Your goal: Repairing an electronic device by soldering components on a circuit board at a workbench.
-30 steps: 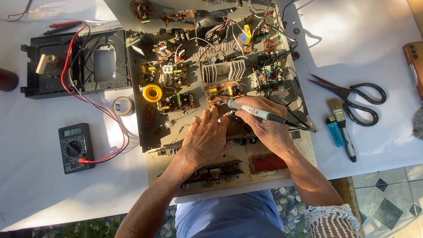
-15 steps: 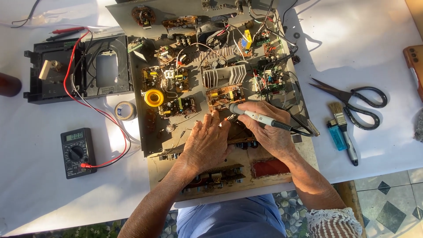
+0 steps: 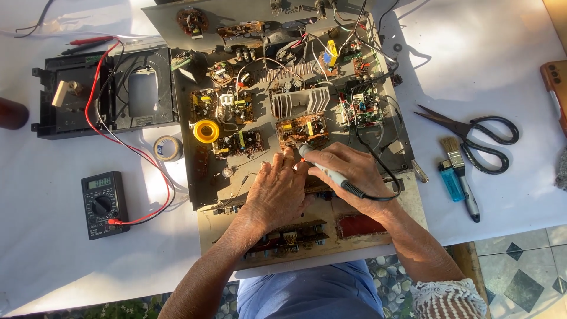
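An opened electronics chassis (image 3: pixel 195 177) full of circuit boards lies on the white table. My right hand (image 3: pixel 351 174) grips a grey soldering iron (image 3: pixel 331 174) like a pen, its tip pointing left toward a small orange board (image 3: pixel 302 129). My left hand (image 3: pixel 277 192) lies flat on the chassis just left of the tip, fingers apart, fingertips pressing near the spot the tip touches. A black cord (image 3: pixel 378 177) loops from the iron over my right wrist. What sits under my fingertips is hidden.
A black multimeter (image 3: pixel 104 204) with red leads lies at the left, beside a black disc-drive frame (image 3: pixel 103 94) and a tape roll (image 3: pixel 168 147). Right of the chassis lie black scissors (image 3: pixel 472 136), a small brush (image 3: pixel 460 177) and a blue lighter (image 3: pixel 450 180). Tiled floor shows at lower right.
Both hands stay at the same spot on the chassis. The soldering iron's tip has shifted slightly, and my left fingertips have closed in nearer to it.
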